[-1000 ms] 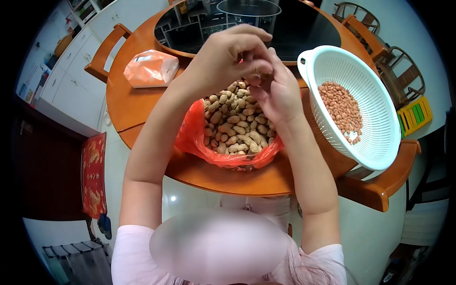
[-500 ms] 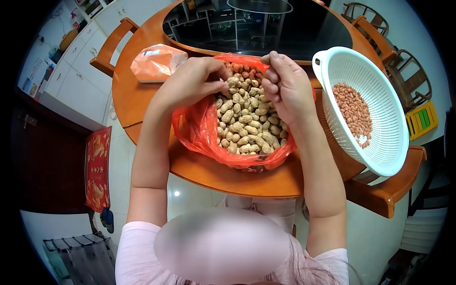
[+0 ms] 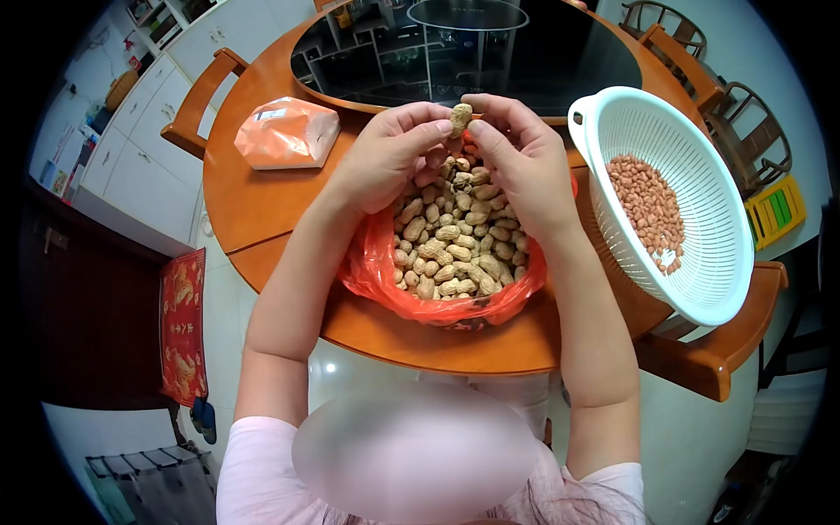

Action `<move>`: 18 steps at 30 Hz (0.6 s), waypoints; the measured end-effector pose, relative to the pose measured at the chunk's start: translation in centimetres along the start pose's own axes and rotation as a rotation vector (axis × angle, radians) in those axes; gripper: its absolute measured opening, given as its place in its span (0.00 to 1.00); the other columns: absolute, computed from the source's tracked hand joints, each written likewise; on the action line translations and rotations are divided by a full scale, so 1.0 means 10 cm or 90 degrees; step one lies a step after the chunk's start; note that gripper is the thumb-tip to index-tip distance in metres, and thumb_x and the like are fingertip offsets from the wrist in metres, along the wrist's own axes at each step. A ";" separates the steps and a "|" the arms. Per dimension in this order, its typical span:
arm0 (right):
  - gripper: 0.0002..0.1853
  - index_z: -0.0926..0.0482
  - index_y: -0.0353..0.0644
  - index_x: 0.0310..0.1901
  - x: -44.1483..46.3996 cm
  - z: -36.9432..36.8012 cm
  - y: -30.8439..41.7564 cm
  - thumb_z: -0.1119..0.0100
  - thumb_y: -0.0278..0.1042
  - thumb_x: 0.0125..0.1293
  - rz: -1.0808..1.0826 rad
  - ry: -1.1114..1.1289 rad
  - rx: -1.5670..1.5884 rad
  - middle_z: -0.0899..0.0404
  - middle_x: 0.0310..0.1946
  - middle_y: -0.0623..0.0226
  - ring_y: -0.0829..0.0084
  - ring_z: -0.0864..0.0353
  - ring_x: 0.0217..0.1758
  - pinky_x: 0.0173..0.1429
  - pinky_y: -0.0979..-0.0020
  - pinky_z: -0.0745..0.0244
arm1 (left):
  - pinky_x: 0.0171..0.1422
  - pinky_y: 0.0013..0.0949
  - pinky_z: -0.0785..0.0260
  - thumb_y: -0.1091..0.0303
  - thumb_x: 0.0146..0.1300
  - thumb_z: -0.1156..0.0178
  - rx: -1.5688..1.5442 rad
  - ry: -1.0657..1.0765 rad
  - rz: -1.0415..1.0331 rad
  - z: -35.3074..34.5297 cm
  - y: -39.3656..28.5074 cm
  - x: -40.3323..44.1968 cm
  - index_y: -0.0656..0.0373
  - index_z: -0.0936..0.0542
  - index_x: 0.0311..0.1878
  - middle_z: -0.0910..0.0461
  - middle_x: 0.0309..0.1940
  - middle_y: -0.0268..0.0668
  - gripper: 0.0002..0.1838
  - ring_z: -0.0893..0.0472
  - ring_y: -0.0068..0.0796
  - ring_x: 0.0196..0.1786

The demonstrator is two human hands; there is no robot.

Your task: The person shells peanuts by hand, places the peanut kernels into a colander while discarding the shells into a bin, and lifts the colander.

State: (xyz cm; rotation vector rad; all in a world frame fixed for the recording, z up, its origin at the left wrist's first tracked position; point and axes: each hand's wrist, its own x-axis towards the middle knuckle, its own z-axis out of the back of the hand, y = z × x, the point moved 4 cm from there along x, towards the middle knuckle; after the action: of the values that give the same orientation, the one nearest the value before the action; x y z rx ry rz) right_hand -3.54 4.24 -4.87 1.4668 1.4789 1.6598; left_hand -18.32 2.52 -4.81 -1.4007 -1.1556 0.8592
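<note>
An unshelled peanut (image 3: 460, 119) is pinched between the fingertips of both hands, above the far part of the bag. My left hand (image 3: 398, 146) grips it from the left with thumb and forefinger. From the other side, my right hand (image 3: 518, 144) has its thumb and forefinger closed on the same peanut. Below them lies a red plastic bag (image 3: 372, 267), spread wide and full of peanuts in the shell (image 3: 455, 241). To the right, a white plastic colander (image 3: 713, 219) holds shelled reddish peanut kernels (image 3: 646, 208).
The bag rests on a round wooden table (image 3: 271, 210). An orange and white packet (image 3: 287, 136) lies to the left. Behind the hands is a glossy black turntable (image 3: 560, 66). Wooden chairs (image 3: 203, 96) stand around the table, and a yellow-green plastic item (image 3: 774, 214) is at far right.
My left hand has risen from the peanut pile, and a peanut is now up between both hands. My right hand has come in to meet it.
</note>
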 end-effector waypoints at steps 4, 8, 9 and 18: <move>0.13 0.25 0.33 0.47 -0.03 -0.04 0.03 0.43 0.28 0.62 0.027 -0.029 -0.032 0.22 0.36 0.68 0.83 0.25 0.36 0.40 0.82 0.28 | 0.28 0.16 0.39 0.68 0.63 0.42 0.008 -0.027 -0.043 -0.02 0.03 -0.02 0.60 0.25 0.49 0.23 0.34 0.29 0.12 0.30 0.12 0.28; 0.13 0.26 0.33 0.46 -0.02 -0.03 -0.01 0.41 0.27 0.60 0.008 -0.041 0.046 0.23 0.36 0.69 0.83 0.26 0.35 0.39 0.82 0.29 | 0.31 0.18 0.33 0.71 0.61 0.40 -0.040 -0.077 -0.131 -0.03 0.00 -0.05 0.62 0.26 0.52 0.21 0.38 0.32 0.16 0.25 0.15 0.31; 0.13 0.27 0.33 0.45 -0.02 -0.02 -0.01 0.41 0.27 0.59 -0.011 -0.035 0.050 0.24 0.36 0.69 0.83 0.26 0.35 0.39 0.82 0.29 | 0.31 0.18 0.32 0.71 0.61 0.40 -0.066 -0.076 -0.134 -0.03 -0.01 -0.05 0.62 0.26 0.52 0.21 0.38 0.32 0.16 0.25 0.15 0.31; 0.12 0.29 0.38 0.43 -0.02 -0.06 -0.08 0.40 0.24 0.59 0.046 -0.010 -0.004 0.25 0.35 0.72 0.85 0.26 0.37 0.40 0.86 0.30 | 0.31 0.18 0.31 0.71 0.63 0.42 -0.112 -0.071 -0.105 -0.02 0.05 -0.03 0.62 0.25 0.50 0.21 0.38 0.32 0.13 0.24 0.15 0.32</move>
State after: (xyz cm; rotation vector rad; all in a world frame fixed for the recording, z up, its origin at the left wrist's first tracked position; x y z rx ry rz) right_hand -4.27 4.07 -5.56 1.5430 1.4257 1.6899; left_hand -18.15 2.21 -5.27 -1.3892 -1.4413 0.7397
